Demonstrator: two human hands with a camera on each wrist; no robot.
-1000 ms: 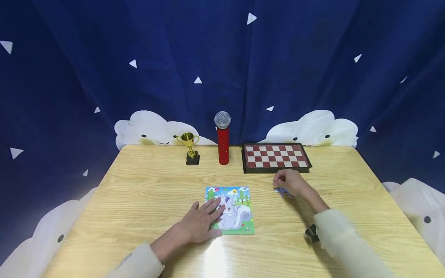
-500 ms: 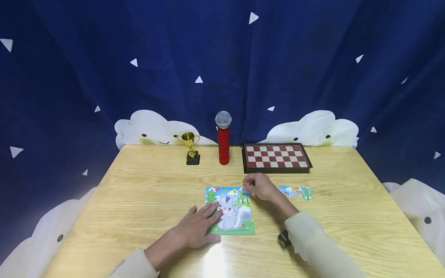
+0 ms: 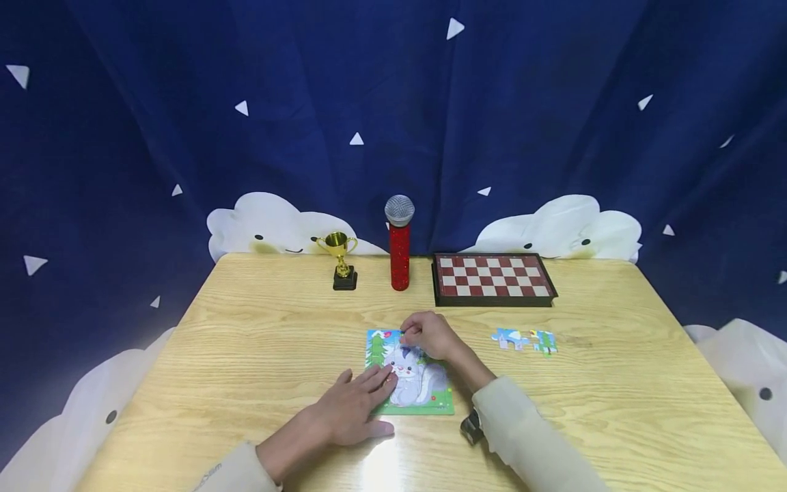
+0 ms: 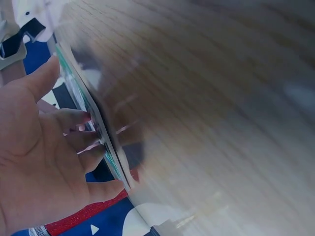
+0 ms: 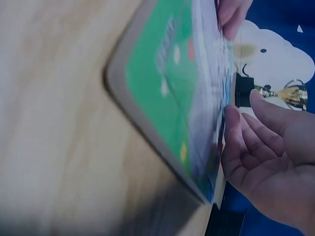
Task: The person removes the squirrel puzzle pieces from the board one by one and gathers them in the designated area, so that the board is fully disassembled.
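Note:
A square squirrel jigsaw puzzle (image 3: 399,386) lies on the table, its green lower edge near the person. My left hand (image 3: 356,410) rests spread at its left side, fingertips over the picture; in the left wrist view that hand (image 4: 54,152) lies along the thin puzzle edge. My right hand (image 3: 428,335) is bent over the puzzle's upper middle and hides its top right part. In the right wrist view its index fingertip (image 5: 231,114) is right at the puzzle surface, the thumb a little apart; I cannot tell whether a piece is between them. Loose puzzle pieces (image 3: 544,342) lie to the right.
Along the back of the wooden table (image 3: 264,328) stand a gold trophy cup (image 3: 338,246), a red microphone (image 3: 399,253) and a red-and-white checkerboard box (image 3: 492,279). A dark blue curtain (image 3: 307,102) hangs behind them.
My right hand has moved left from over the loose pieces to the puzzle's upper middle, uncovering those pieces. The left hand has stayed on the puzzle with only a slight shift.

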